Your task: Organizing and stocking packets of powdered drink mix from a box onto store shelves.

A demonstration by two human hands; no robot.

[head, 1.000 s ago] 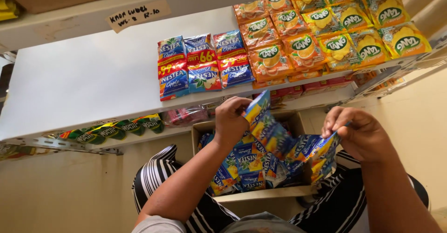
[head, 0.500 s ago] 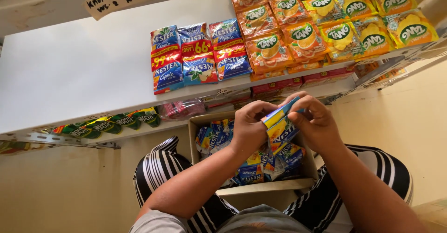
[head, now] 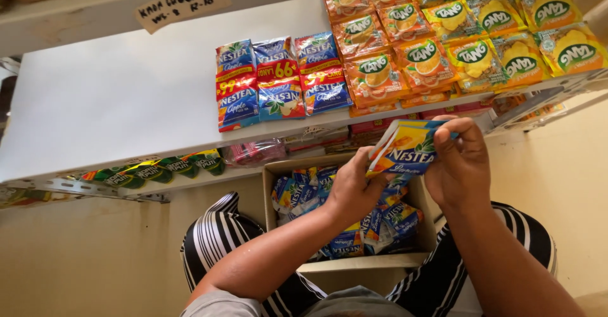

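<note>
Item: bundle of drink-mix sachets (head: 405, 149), blue and yellow, pinched between left hand (head: 351, 190) and right hand (head: 459, 168), long axis running left to right. Position: above the open cardboard box (head: 282, 174), just near of the white shelf (head: 126, 101).

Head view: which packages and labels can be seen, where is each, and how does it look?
Blue-yellow sachet stack: between both hands.
Blue-red sachets: white shelf, centre.
Orange and yellow sachets: shelf, right.
Brown cardboard box: on lap, holding blue sachets.
Tan paper label: upper ledge.
</note>
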